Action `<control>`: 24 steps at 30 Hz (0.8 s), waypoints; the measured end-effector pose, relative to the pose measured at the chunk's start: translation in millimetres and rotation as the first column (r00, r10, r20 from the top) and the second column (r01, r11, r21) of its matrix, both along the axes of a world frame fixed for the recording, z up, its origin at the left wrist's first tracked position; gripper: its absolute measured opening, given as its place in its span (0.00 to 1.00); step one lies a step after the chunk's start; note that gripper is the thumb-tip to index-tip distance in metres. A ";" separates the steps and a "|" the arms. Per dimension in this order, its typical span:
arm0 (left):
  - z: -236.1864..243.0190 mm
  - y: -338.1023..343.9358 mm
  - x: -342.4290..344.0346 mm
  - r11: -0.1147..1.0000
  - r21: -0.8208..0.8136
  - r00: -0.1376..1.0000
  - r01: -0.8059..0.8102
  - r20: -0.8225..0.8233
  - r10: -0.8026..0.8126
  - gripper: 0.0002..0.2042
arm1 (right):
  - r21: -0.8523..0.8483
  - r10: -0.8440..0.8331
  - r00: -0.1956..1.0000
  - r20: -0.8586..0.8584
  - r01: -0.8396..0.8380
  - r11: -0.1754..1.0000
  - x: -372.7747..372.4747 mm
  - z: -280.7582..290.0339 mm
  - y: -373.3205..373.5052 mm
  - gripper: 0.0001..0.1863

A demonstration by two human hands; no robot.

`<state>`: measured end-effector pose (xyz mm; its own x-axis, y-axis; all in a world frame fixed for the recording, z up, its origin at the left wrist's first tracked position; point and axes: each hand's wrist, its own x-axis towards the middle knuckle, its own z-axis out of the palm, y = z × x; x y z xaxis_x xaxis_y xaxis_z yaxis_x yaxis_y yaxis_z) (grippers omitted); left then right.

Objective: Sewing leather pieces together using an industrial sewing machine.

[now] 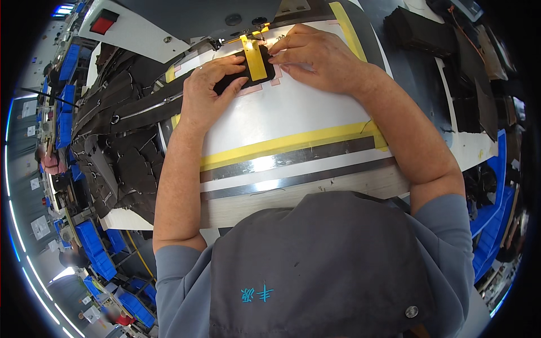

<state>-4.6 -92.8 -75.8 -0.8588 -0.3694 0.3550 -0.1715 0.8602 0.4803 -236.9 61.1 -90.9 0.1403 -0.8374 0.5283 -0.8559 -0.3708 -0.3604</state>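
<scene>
The black fabric piece (270,70) lies beneath the yellow plate (255,62) on the white sheet (293,115), so I judge it placed but not yet let go, and whether anything is fastened I cannot tell. My left hand (206,89) presses its near side with thumb and forefinger spread, while the bent fingers of my right hand (324,59) meet its right edge, pinching or merely touching, I can't tell. The plate hides its middle, the grey machine body (208,17) crowds the far side, and a zippered strip (149,108) runs leftward to a dark fabric heap (127,180).
</scene>
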 end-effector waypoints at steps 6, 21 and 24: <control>-0.9 -2.4 0.1 0.999 0.037 1.000 0.026 -0.016 -0.026 0.12 | -0.002 -0.016 1.000 0.002 0.016 1.000 1.3 1.8 -0.3 0.12; -3.8 -4.9 0.8 0.993 0.114 0.997 0.012 -0.079 -0.003 0.07 | -0.026 -0.052 0.997 -0.066 0.050 0.998 6.1 0.0 0.2 0.11; -4.9 -4.5 0.4 0.992 0.124 0.994 0.010 -0.107 0.003 0.07 | -0.024 -0.062 0.996 -0.070 0.060 0.998 5.9 0.2 0.7 0.11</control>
